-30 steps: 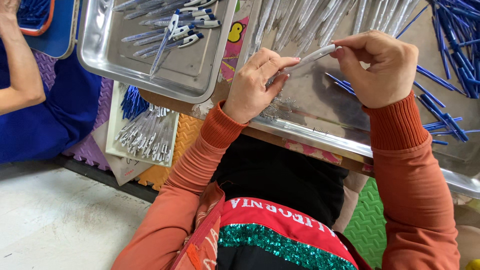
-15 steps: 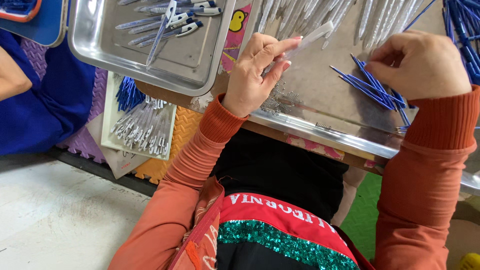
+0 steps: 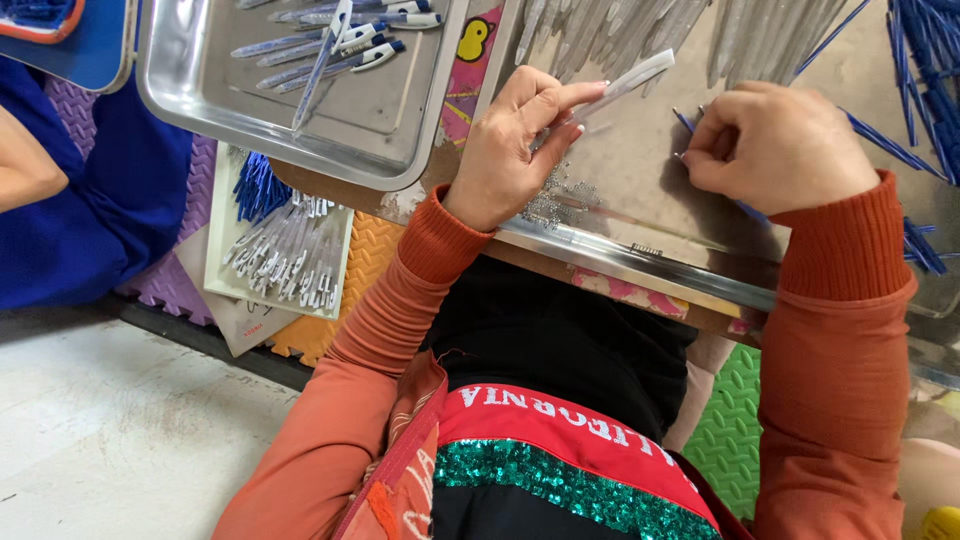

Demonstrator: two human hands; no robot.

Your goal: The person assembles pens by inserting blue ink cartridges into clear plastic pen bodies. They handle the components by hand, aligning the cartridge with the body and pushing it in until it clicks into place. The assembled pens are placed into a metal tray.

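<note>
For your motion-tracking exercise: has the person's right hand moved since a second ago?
Yes. The right hand has left the clear pen barrel and shifted right along the steel tray, onto blue refills.

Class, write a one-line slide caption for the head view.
Left hand holds a clear pen barrel while right hand picks blue refills over a metal tray.

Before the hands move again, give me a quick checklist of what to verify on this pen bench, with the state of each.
1. Left hand grips the clear pen barrel between fingertips: ok.
2. Right hand has blue refills at its fingertips: ok; how many, cannot tell.
3. Refill lined up with the barrel's opening: not ok, they are apart.
4. Small springs lie within the left hand's reach on the big tray: ok.
5. Finished pens sit inside the smaller tray: ok.
</note>
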